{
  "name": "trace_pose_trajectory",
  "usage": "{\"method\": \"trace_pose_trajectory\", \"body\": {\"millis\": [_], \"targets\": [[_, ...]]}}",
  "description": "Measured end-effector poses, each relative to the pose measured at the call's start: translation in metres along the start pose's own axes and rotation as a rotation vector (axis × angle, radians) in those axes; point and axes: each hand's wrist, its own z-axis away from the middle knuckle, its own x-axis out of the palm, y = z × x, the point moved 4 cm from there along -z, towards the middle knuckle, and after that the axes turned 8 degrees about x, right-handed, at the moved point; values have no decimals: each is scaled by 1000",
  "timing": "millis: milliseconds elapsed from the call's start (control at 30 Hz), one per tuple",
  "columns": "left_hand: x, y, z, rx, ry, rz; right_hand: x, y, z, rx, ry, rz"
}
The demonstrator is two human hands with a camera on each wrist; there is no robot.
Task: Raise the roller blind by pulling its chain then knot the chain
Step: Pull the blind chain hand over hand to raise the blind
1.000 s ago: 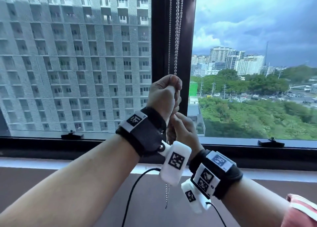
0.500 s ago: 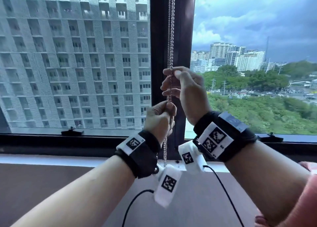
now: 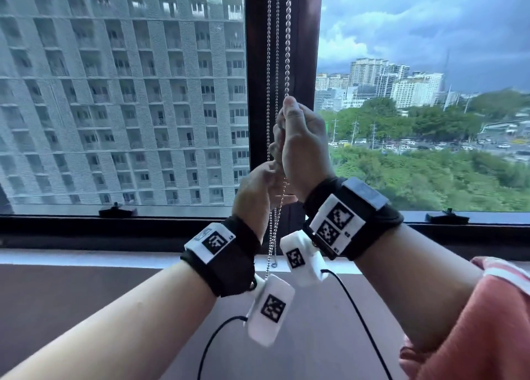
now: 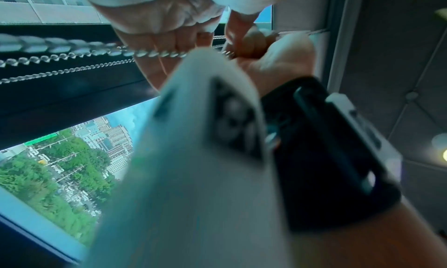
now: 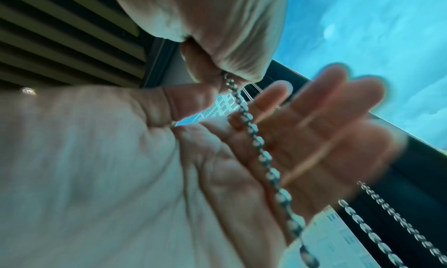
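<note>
A metal bead chain hangs in several strands in front of the dark window post. My right hand is the upper one and pinches one strand between thumb and curled fingers; in the right wrist view the right hand nips the chain at its top. My left hand sits just below, beside the right wrist. Its fingers are straight and blurred, and the chain lies across them and the palm without a grip. The chain's loose loop dangles between my wrists. No blind is visible in the head view.
The window sill runs under my forearms, with black latches on the lower frame. The left pane looks veiled by a fine mesh. Black cables hang from the white wrist cameras.
My right hand went from below the left hand to above it and closed its fingers on the chain. The left hand dropped lower and its fingers have loosened from the chain.
</note>
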Motion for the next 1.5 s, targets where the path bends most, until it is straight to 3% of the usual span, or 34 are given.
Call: {"method": "trace_pose_trajectory", "body": {"millis": [267, 567, 867, 1000, 1133, 1333, 1500], "targets": [[5, 33, -17, 78, 96, 24, -11, 23, 23, -23, 34, 73], [31, 63, -42, 151, -1, 81, -21, 54, 38, 68, 17, -87], [35, 61, -38, 139, -72, 138, -27, 51, 51, -24, -106, -38], [33, 61, -33, 151, -89, 163, -31, 47, 49, 26, -96, -36], [34, 54, -25, 161, -93, 150, -33, 28, 34, -62, -60, -65], [16, 12, -10, 59, -36, 90, -31, -2, 6, -55, 2, 39], [5, -14, 1, -9, -2, 24, -9, -12, -4, 82, -106, -38]]}}
